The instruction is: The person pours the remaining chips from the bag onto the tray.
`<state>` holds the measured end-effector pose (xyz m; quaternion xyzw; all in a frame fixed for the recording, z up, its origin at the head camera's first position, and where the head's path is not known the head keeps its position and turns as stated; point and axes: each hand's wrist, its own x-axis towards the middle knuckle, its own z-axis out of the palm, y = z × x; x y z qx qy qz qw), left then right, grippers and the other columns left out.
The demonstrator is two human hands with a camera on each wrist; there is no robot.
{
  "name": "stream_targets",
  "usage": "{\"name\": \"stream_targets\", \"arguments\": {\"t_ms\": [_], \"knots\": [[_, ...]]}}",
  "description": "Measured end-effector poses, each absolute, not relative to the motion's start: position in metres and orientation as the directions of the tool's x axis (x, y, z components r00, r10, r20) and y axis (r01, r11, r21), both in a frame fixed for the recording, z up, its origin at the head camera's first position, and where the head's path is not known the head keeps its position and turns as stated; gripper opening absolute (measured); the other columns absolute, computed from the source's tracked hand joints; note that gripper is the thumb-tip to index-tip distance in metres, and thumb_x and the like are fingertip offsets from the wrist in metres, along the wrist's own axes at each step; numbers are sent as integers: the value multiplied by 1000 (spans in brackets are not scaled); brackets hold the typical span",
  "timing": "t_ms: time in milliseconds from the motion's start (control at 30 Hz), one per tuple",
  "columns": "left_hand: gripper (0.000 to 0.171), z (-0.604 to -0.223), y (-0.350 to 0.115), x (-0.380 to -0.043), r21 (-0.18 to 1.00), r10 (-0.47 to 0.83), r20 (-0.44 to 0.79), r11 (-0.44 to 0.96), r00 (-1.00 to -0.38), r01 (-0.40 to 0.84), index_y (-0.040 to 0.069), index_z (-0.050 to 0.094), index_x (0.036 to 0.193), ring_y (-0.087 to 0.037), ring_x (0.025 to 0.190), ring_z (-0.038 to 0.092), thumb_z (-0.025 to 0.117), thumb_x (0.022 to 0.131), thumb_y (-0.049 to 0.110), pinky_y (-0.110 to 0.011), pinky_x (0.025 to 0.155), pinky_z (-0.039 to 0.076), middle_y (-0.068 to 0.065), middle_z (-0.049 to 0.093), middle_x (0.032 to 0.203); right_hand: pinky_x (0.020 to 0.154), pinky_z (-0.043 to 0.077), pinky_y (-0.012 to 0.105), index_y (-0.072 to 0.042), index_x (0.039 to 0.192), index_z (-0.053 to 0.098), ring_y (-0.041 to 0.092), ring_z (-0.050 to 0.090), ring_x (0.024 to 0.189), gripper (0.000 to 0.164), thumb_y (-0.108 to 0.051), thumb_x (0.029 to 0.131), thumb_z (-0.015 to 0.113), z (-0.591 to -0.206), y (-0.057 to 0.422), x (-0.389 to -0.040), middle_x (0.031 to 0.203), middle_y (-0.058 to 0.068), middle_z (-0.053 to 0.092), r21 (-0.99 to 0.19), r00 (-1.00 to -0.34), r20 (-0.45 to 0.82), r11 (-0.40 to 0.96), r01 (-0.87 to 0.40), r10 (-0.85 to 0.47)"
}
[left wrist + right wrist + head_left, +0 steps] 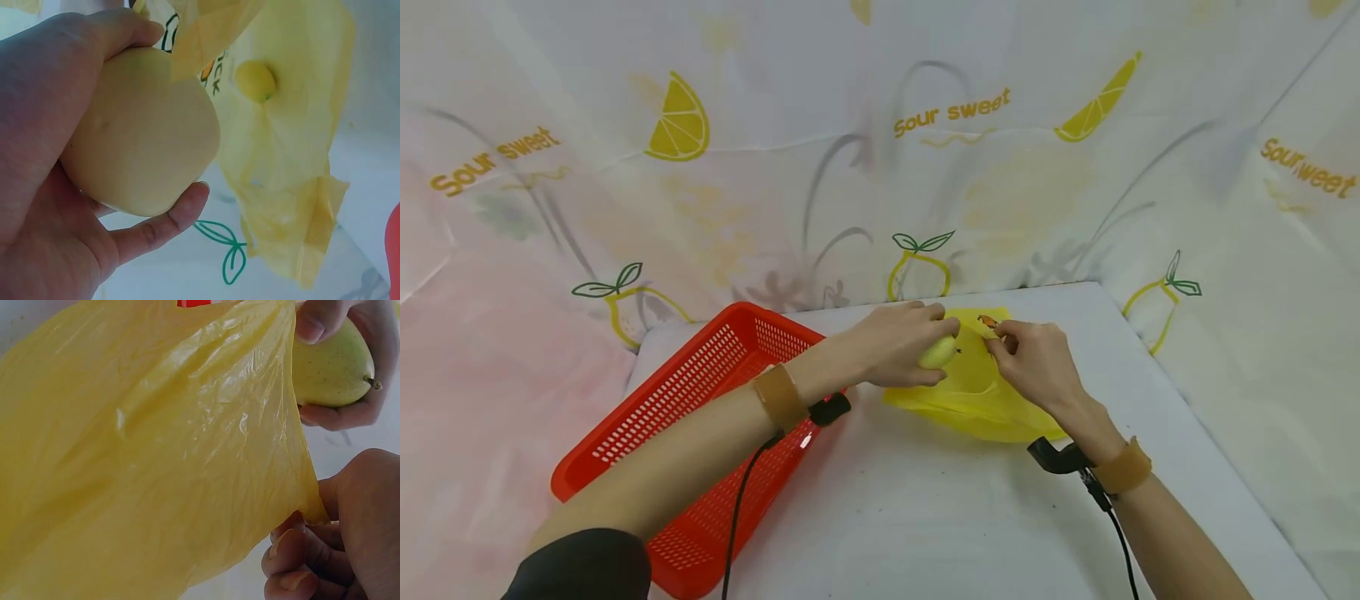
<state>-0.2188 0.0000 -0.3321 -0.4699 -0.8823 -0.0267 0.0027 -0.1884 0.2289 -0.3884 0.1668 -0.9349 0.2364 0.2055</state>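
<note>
My left hand [910, 346] holds a pale yellow-green fruit [334, 365] with a short dark stem, its fingers and thumb curled round the sides. The fruit is beside the mouth of a thin yellow plastic bag [981, 408]. In the right wrist view, my right hand [350, 531] pinches the bag's edge between thumb and fingers. A flap of the bag overlaps the fruit's upper edge in the left wrist view. Farther off there, a small yellow lemon-like fruit [255, 81] shows against the bag; I cannot tell whether it lies inside.
A red perforated plastic basket [700, 408] stands on the left of the white table [925, 517], below my left forearm. Behind the table hangs a cloth [820, 100] printed with lemons and lettering. Cables [741, 500] run from both wrist cameras.
</note>
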Motion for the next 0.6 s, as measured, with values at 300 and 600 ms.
{"name": "stream_targets", "arguments": {"t_ms": [300,600], "knots": [[49,-344,20,-225,64,833,-43,553,-551,831,23,50,125,-14,88,50,63,83,47,-29,64,47,5,49,104,38,34,24,-6,77,69,7,38,38,11,-11,86,65,-389,230,-188,52,-4,52,-389,-865,458,829,-401,-203],[59,-356,35,-230,54,837,-89,545,-539,837,20,48,131,-16,95,51,65,82,48,-33,75,49,3,50,110,37,36,23,-4,78,71,6,39,37,11,-10,85,65,-389,231,-190,52,-3,54,-380,-851,480,825,-419,-212]]}}
